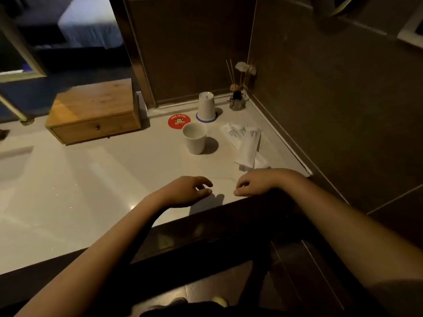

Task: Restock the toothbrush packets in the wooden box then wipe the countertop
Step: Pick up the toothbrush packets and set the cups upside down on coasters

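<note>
A wooden box point(93, 110) with one closed drawer and a small knob stands at the back left of the pale countertop point(91, 179). Several white toothbrush packets point(246, 140) lie in a loose heap at the right, near the wall. My left hand point(190, 191) and my right hand point(254, 183) rest close together on the counter's front edge, fingers loosely curled, holding nothing. The packets lie just beyond my right hand.
An upright white cup point(195, 138) stands mid-counter beside a red round coaster point(179, 121). An upside-down white cup point(206, 105) sits on a blue-rimmed coaster. A reed diffuser point(238, 99) fills the back corner. Dark walls close the right side and a sink point(13, 161) lies at left.
</note>
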`<state>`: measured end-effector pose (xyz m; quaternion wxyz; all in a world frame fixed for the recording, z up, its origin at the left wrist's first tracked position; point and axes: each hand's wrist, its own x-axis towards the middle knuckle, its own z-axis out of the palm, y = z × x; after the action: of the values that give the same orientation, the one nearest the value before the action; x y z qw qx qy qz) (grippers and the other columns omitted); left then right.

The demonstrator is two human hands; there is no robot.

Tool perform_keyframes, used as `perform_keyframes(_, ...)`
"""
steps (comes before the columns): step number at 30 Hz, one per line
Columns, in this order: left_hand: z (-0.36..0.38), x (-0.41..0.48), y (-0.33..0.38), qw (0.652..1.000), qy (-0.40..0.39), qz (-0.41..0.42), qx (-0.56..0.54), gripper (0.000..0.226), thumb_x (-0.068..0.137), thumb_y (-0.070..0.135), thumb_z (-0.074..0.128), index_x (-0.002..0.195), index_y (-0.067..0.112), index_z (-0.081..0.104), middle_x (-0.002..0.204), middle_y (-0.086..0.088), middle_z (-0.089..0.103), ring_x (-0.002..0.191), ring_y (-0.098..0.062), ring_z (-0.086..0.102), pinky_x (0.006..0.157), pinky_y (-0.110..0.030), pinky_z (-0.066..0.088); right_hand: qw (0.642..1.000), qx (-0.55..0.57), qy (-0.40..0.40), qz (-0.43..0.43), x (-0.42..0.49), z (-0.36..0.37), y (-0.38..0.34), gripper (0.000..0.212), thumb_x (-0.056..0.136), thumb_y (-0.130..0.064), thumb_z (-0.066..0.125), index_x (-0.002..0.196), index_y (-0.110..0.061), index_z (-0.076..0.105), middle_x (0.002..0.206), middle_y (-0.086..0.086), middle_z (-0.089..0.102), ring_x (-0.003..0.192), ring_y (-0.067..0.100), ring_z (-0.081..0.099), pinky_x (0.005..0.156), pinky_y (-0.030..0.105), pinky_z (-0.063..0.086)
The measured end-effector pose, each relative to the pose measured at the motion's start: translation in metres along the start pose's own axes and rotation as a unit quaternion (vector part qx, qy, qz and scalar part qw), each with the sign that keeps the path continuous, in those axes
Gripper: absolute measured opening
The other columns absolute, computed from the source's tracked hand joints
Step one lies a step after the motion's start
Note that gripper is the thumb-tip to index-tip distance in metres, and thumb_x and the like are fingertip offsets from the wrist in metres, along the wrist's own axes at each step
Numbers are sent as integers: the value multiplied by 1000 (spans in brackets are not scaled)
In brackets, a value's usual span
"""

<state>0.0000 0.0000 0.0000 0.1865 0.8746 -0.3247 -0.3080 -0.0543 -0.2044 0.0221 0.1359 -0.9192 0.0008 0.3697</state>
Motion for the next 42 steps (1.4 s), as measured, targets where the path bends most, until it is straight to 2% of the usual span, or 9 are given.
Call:
perform_keyframes(4, -2, 14, -19, 994, 91, -50, 27, 42, 94, 35, 44, 131, 15, 45, 132, -11, 55, 118, -25, 52, 98, -36, 40, 989, 45, 140, 30, 16, -14, 11, 44, 93, -36, 46, 105, 3, 61, 112, 24, 63, 97, 35, 59, 81, 39, 46)
perform_keyframes(6, 1, 25, -33, 988, 123, -84, 40, 46, 94, 34, 44, 134, 12, 42, 138, -13, 49, 124, -28, 47, 103, -38, 37, 971, 80, 213, 71, 29, -14, 18, 40, 92, -36, 46, 109, -1, 59, 115, 21, 61, 97, 34, 58, 74, 35, 44)
perform_keyframes(11, 18, 46, -63, 976, 183, -80, 86, 47, 90, 38, 49, 124, 5, 46, 128, -15, 48, 120, -34, 44, 100, -37, 35, 919, 130, 346, 140, 54, 1, 30, 42, 92, -32, 50, 123, -4, 48, 126, 18, 49, 112, 33, 48, 86, 42, 46)
perform_keyframes(14, 25, 57, -76, 963, 208, -85, 148, 62, 89, 49, 43, 135, 8, 36, 147, -17, 32, 136, -37, 25, 112, -43, 22, 874, 134, 425, 196, 65, -1, 35, 44, 90, -35, 52, 122, -4, 46, 127, 17, 47, 116, 31, 42, 92, 44, 42)
perform_keyframes(22, 21, 88, -100, 958, 234, -93, 136, 77, 88, 63, 21, 146, 14, 8, 158, -9, 2, 144, -27, -5, 115, -41, -2, 869, 218, 347, 277, 109, -13, 43, 66, 82, -47, 62, 126, -3, 41, 132, 18, 45, 120, 35, 42, 102, 46, 38)
perform_keyframes(29, 31, 93, -111, 953, 251, -90, 146, 83, 83, 68, 1, 146, 16, 4, 157, -7, -1, 144, -24, -8, 115, -38, -5, 842, 289, 369, 268, 129, -14, 39, 44, 79, -18, 66, 115, 0, 47, 115, 20, 59, 100, 40, 61, 81, 51, 55)
perform_keyframes(36, 28, 92, -110, 957, 241, -88, 135, 78, 86, 65, 11, 146, 16, 4, 158, -6, -2, 144, -24, -8, 116, -38, -5, 818, 342, 398, 235, 123, -10, 23, 32, 83, -21, 63, 108, -6, 52, 107, 16, 63, 92, 37, 63, 79, 50, 56)
perform_keyframes(39, 12, 87, -107, 971, 219, -72, 67, 68, 91, 53, 33, 146, 16, 15, 158, -7, 8, 145, -26, 1, 118, -41, 2, 790, 421, 404, 189, 111, -12, 9, 33, 83, -25, 65, 110, -11, 52, 107, 11, 62, 97, 32, 60, 87, 48, 52)
perform_keyframes(42, -10, 74, -97, 969, 230, -48, -74, 47, 92, 34, 45, 133, 10, 42, 141, -12, 43, 129, -29, 38, 110, -48, 32, 758, 492, 402, 148, 92, -17, -14, 38, 83, -20, 67, 117, -9, 52, 111, 12, 61, 94, 25, 57, 87, 41, 50)
